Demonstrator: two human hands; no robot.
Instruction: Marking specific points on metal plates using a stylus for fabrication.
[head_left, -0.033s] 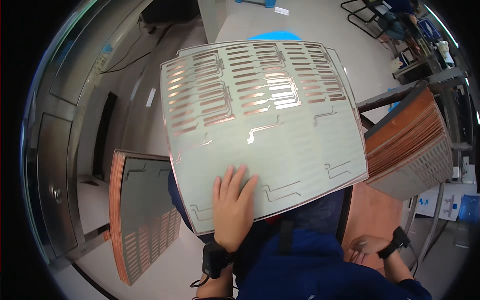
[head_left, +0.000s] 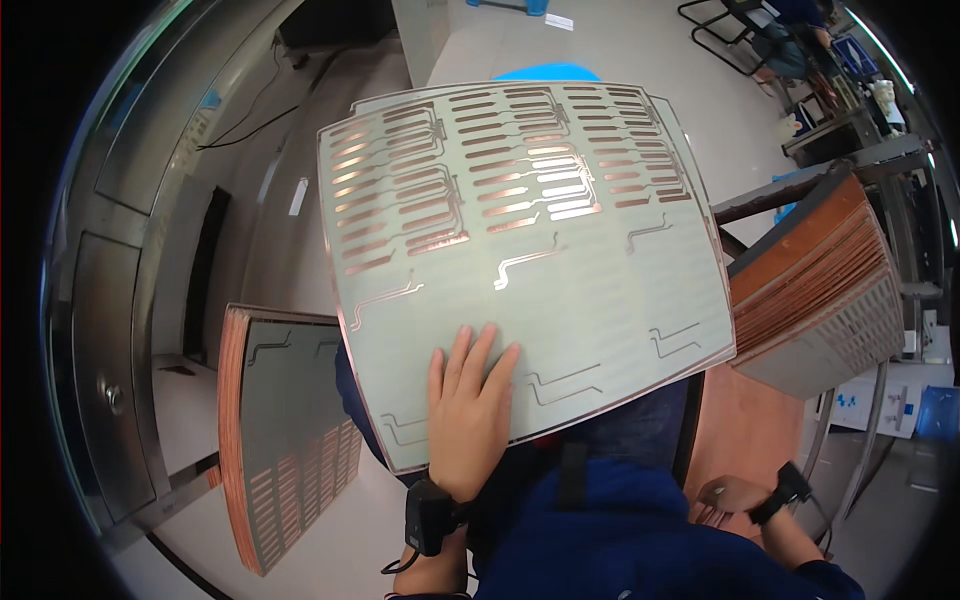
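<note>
A large pale green circuit board panel (head_left: 590, 320) with copper traces lies across my lap, tilted, with another panel's edge showing beneath it. My left hand (head_left: 470, 420) rests flat on its near part, fingers spread, gripping nothing. Down at the lower right, my right hand (head_left: 735, 494) is off the panel, beside a reddish-brown board surface (head_left: 748, 425). Its fingers point down and look slightly apart, though they are partly hidden; nothing shows in them.
Stacks of similar panels stand at the left (head_left: 290, 420) and, leaning against a metal frame, at the right (head_left: 830, 300). A metal cabinet (head_left: 110, 300) rises at the far left. Beyond the panel are a blue round object (head_left: 548, 72) and a black-framed chair (head_left: 715, 35).
My left hand's fingers have shifted very slightly on the panel and are a little more spread. The right hand's fingers have moved slightly; the panels stay in place.
</note>
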